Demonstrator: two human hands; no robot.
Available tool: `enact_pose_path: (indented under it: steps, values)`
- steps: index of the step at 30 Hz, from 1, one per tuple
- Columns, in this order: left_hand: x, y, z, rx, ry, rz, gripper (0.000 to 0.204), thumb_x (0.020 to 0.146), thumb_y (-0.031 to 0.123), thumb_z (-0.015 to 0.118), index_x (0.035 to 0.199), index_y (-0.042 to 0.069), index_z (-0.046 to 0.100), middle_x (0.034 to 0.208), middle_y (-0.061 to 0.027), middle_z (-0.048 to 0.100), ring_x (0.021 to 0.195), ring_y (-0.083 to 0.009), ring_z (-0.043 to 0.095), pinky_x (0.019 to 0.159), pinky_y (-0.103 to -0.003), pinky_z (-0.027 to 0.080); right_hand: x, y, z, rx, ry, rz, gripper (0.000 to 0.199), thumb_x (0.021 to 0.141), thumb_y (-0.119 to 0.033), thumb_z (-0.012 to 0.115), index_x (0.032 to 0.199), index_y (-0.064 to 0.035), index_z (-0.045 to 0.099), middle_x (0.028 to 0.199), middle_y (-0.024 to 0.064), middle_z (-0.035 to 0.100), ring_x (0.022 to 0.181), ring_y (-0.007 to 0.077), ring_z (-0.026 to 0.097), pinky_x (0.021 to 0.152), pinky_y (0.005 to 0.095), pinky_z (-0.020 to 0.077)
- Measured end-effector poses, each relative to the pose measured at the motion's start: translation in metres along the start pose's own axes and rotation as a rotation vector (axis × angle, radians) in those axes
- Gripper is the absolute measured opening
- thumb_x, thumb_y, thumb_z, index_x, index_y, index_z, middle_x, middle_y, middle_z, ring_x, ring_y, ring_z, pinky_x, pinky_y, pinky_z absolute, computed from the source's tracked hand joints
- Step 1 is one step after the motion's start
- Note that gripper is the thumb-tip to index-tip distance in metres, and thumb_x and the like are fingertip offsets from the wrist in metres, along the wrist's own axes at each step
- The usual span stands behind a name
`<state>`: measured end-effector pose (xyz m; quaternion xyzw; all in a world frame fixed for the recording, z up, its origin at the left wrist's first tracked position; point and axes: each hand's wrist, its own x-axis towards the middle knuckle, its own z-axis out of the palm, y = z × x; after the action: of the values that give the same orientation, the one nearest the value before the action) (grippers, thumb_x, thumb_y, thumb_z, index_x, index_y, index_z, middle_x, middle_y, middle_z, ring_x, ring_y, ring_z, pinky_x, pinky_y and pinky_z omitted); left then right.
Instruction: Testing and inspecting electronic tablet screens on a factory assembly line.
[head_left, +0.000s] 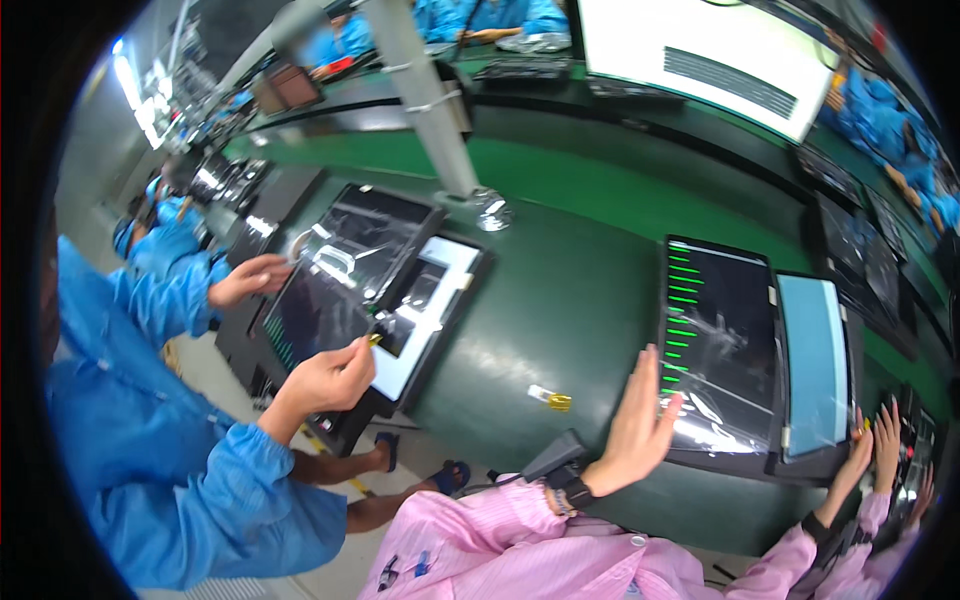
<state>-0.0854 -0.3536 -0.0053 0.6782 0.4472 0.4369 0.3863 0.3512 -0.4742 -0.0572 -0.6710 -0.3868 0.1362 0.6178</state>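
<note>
My left hand lies stretched out along the lower left edge of a dark flat screen panel, fingers apart, holding nothing. Clear film on the panel shines in creases near my fingers, and a column of green dashes runs down its left side. Beside it on the right is a light-blue sheet in a dark frame. At that frame's lower right corner, my right hand has its fingers closed at a small yellow tab; the grip itself is small and partly hidden.
A white label with yellow tape lies on the green table. To the left, a co-worker in blue handles a film-covered panel. Another person's hand is close to my right. A grey post and bright monitor stand beyond.
</note>
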Motion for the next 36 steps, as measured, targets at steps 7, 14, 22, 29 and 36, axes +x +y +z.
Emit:
enact_pose_path:
  steps: [7,14,22,29,36]
  values:
    - [-0.001,0.001,0.000,-0.019,0.039,0.012,0.062,0.093,0.025,0.041,0.137,-0.009,0.013,0.142,-0.0269,0.017,0.133,-0.0382,0.018,0.108,-0.039,0.018,0.000,-0.004,-0.008,-0.069,0.149,0.129,0.044,0.096,-0.029,0.038,0.120,0.0055,0.049,0.107,0.0048,0.054,0.098,0.0113,0.048,0.089,0.0231,0.0348]
    - [0.002,0.003,-0.005,-0.044,0.048,-0.011,0.063,0.093,0.028,0.038,0.137,-0.009,0.012,0.143,-0.0259,0.015,0.134,-0.0379,0.015,0.108,-0.041,0.016,0.042,-0.065,-0.005,0.013,0.012,0.507,0.037,0.095,-0.025,0.040,0.113,0.0054,0.052,0.115,0.0197,0.055,0.107,0.0257,0.053,0.097,0.0351,0.0369]
    - [0.005,0.010,-0.013,-0.131,0.015,-0.135,0.061,0.093,0.026,0.041,0.138,-0.006,0.014,0.144,-0.0239,0.016,0.135,-0.0359,0.015,0.108,-0.042,0.016,0.002,-0.143,0.055,-0.112,0.174,0.576,0.034,0.095,-0.023,0.041,0.108,0.0048,0.055,0.111,0.0205,0.058,0.104,0.0278,0.055,0.095,0.0363,0.0386]
    - [-0.019,0.036,-0.064,-0.280,0.166,-0.330,0.041,0.091,0.014,0.047,0.128,-0.001,0.037,0.138,-0.0203,0.032,0.129,-0.0331,0.029,0.105,-0.039,0.024,-0.052,-0.197,0.112,-0.404,0.272,0.002,0.045,0.097,-0.030,0.034,0.113,0.0078,0.053,0.106,0.0183,0.061,0.095,0.0237,0.058,0.083,0.0323,0.0460]
    - [-0.042,0.044,-0.153,-0.224,0.462,-0.453,0.023,0.091,0.007,0.043,0.112,0.003,0.050,0.128,-0.0155,0.045,0.120,-0.0268,0.042,0.100,-0.035,0.030,-0.087,-0.249,0.221,-0.392,-0.210,-0.002,0.035,0.097,-0.023,0.037,0.105,0.0042,0.058,0.095,0.0080,0.061,0.084,0.0118,0.053,0.076,0.0248,0.0412]
